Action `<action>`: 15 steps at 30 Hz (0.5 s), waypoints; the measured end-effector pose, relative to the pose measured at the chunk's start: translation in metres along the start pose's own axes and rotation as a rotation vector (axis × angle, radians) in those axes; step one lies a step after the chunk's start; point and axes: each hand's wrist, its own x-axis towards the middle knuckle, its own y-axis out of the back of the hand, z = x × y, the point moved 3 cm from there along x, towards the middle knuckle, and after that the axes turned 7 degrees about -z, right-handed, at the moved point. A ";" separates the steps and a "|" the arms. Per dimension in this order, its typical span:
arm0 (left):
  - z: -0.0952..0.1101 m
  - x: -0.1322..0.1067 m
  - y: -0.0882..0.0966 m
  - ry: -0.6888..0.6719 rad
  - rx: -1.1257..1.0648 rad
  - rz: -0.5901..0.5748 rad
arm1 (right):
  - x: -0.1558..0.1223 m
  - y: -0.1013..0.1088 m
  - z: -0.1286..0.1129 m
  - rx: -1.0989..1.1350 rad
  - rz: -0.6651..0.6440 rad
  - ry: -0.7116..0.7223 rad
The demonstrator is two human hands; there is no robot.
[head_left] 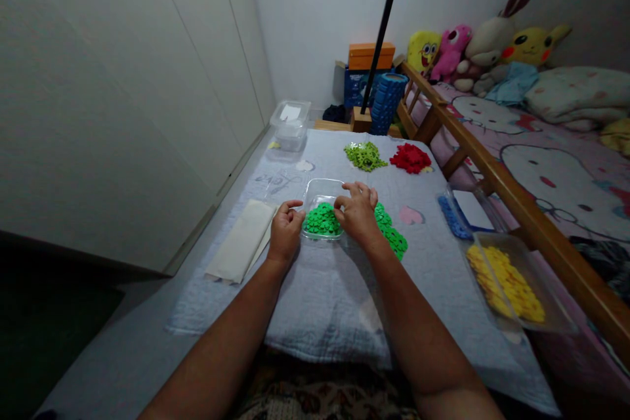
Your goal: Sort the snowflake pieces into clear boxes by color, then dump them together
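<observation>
A clear plastic container point(322, 188) stands on the cloth in front of me, its near part filled with green plastic pieces point(322, 220). My left hand point(287, 231) holds the container's left side between thumb and fingers. At the opposite side, my right hand point(358, 211) has its thumb and forefinger closed at the rim, the other fingers raised. The exact grip of the right fingertips is hard to see. More green pieces point(394, 236) lie in a pile just right of that hand, partly hidden behind the wrist.
Lime-green pieces point(365, 156) and red pieces point(410, 158) form piles at the back. Folded paper point(241, 243) lies left. Stacked clear boxes point(290, 128) stand back left. On the right are boxes of blue pieces point(453, 215) and yellow pieces point(506, 282), beside a wooden bed rail point(477, 144).
</observation>
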 end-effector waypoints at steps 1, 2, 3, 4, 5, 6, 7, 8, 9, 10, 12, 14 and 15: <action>0.000 0.000 0.000 -0.002 0.000 0.001 | 0.000 0.000 0.003 0.029 0.004 0.015; -0.001 0.000 0.000 -0.004 0.000 0.002 | 0.001 0.002 0.007 0.064 0.012 0.027; -0.001 0.000 0.000 -0.007 0.001 0.005 | 0.002 0.005 0.012 0.098 0.026 0.029; -0.001 0.000 0.000 -0.009 0.000 0.008 | 0.003 0.008 0.019 0.127 0.044 0.018; -0.001 0.000 0.000 -0.010 -0.003 0.009 | 0.004 0.013 0.028 0.147 0.065 -0.007; -0.001 0.000 0.000 -0.008 -0.006 0.009 | 0.004 0.018 0.038 0.155 0.086 -0.046; -0.001 0.000 0.000 -0.005 -0.009 0.008 | 0.004 0.022 0.048 0.150 0.101 -0.095; 0.000 -0.001 0.000 -0.001 -0.011 0.006 | 0.003 0.026 0.059 0.133 0.108 -0.154; 0.000 -0.001 0.000 0.001 -0.010 0.005 | 0.002 0.028 0.069 0.105 0.104 -0.218; 0.001 -0.001 -0.001 0.003 -0.009 0.006 | 0.000 0.029 0.078 0.069 0.087 -0.281; 0.002 -0.001 -0.001 0.005 -0.009 0.010 | -0.004 0.027 0.091 -0.007 0.026 -0.380; 0.002 -0.001 -0.001 0.011 -0.014 0.010 | -0.008 0.020 0.096 -0.070 -0.044 -0.426; 0.001 -0.001 -0.001 0.013 -0.016 0.007 | -0.009 0.017 0.097 -0.094 -0.071 -0.433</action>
